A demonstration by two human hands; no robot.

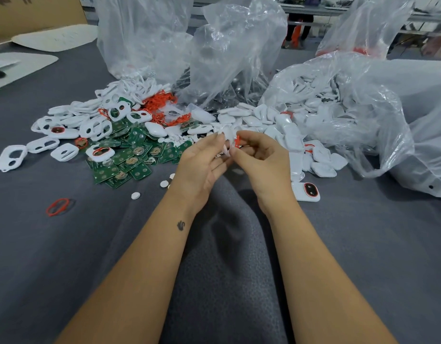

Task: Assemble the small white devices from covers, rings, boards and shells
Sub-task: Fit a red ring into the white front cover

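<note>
Both hands meet at the centre of the view over the grey cloth. My left hand (202, 160) holds a small white cover (227, 136) at its fingertips. My right hand (261, 155) pinches an orange ring (237, 141) against that cover. Behind the hands lie green boards (130, 155) in a heap, white covers with two openings (65, 125), a tangle of orange rings (162, 108) and white shells (298, 135). One finished device (306, 191) with an orange-rimmed window lies just right of my right wrist.
Several clear plastic bags (234, 50) stand behind the piles; one at the right (363, 115) spills white shells. A loose orange ring (58, 206) and small white discs (136, 195) lie on the grey cloth (90, 244) at the left. White boards lie at the far left.
</note>
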